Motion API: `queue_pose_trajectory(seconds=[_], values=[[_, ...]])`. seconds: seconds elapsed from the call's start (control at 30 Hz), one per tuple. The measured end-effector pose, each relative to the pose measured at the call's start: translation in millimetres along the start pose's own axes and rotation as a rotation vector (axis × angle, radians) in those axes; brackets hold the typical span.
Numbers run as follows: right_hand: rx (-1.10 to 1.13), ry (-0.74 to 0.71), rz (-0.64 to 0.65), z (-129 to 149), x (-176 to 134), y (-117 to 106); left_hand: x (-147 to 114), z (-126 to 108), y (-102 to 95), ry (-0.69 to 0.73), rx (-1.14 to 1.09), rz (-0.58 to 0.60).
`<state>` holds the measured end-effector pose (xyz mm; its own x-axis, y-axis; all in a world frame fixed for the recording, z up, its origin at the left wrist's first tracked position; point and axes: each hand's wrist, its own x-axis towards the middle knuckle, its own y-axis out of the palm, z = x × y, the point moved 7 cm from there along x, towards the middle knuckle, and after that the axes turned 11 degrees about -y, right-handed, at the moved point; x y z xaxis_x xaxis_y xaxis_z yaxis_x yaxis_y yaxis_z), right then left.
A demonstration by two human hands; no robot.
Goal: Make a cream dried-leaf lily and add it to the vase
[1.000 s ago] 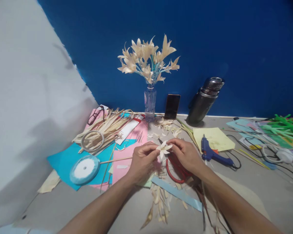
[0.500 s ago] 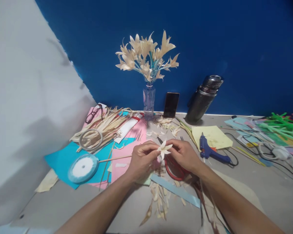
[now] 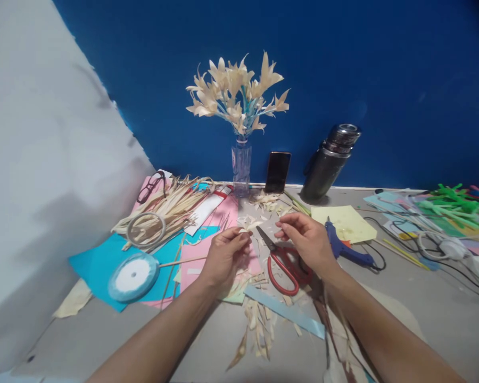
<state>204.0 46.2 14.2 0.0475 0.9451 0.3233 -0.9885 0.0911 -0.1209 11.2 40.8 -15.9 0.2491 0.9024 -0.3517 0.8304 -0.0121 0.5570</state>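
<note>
Between the thumb and fingers of my left hand is a small cream flower, its petals showing just past the fingertips and blending with scraps behind. My right hand hovers apart to the right, fingers slightly curled and separated, nothing visible in them. Red-handled scissors lie on the table between the two hands, blades pointing away. A light blue ribbon strip and dry petal scraps lie below them. Left of my left hand, a thin stick reaches toward a ribbon spool.
At the back stand a clear bottle of cream flowers, a phone and a tilted dark flask. A blue glue gun lies right of my right hand. Dried husk strips and green pipe cleaners flank the table.
My hands have come apart. My right hand has let go of the flower and moved right; my left hand keeps it, moved slightly left. The scissors are now more exposed.
</note>
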Motion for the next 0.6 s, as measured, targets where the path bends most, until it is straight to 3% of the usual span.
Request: queue_pose_trajectory(seconds=[0.1, 0.17, 0.27, 0.33, 0.43, 0.6], values=[[0.389, 0.162, 0.135, -6.2, -4.6, 19.1, -6.1, 13.8, 12.8, -0.187, -0.029, 0.173], [0.623, 0.234, 0.268, 0.0, -10.7, 33.5, -11.3, 18.3, 21.4, -0.233, -0.041, 0.310], [0.775, 0.320, 0.474, 11.3, -20.8, 46.3, -15.1, 21.0, 28.3, -0.244, -0.039, 0.456], [0.776, 0.347, 0.535, 13.5, -22.7, 46.1, -15.9, 24.1, 31.3, -0.282, -0.023, 0.521], [0.694, 0.355, 0.488, 7.0, -16.7, 36.2, -13.9, 22.2, 30.6, -0.277, -0.046, 0.516], [0.608, 0.282, 0.374, 2.7, -0.3, 14.9, -8.1, 21.4, 17.1, -0.321, -0.093, 0.353]])
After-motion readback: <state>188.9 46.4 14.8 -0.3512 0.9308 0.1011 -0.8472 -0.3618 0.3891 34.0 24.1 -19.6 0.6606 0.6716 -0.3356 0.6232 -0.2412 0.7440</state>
